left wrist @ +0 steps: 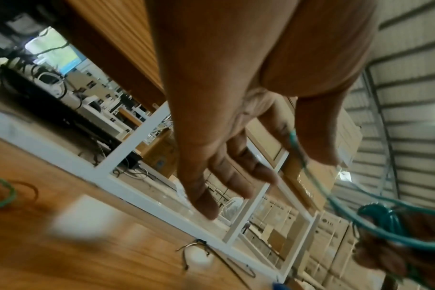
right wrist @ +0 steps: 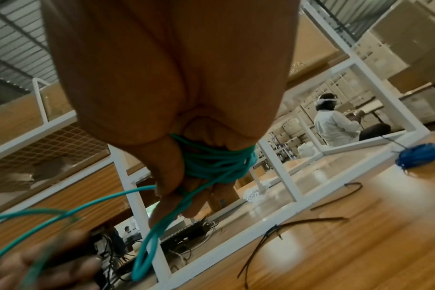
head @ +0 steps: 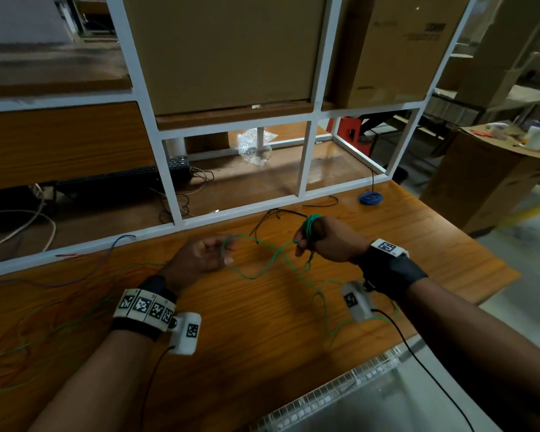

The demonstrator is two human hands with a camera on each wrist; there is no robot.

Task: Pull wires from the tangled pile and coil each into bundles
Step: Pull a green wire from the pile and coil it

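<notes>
A green wire is partly wound into a small coil [head: 310, 225] around the fingers of my right hand [head: 306, 244]. That hand grips the coil [right wrist: 211, 162] with the thumb against it. From there the loose green wire [head: 262, 271] loops across the wooden table [head: 247, 344] to my left hand [head: 228, 251]. The left hand pinches the strand [left wrist: 294, 145] between thumb and forefinger, its other fingers [left wrist: 204, 202] straight. More slack green wire [head: 328, 310] trails under my right wrist. Both hands hover just above the table, about a hand's width apart.
A finished blue bundle [head: 370, 198] lies at the table's far right. Short black wires [head: 278, 213] lie by the white frame [head: 175, 224] behind the hands. Thin loose wires [head: 75, 294] spread over the left of the table. A cardboard box [head: 487, 188] stands past the right edge.
</notes>
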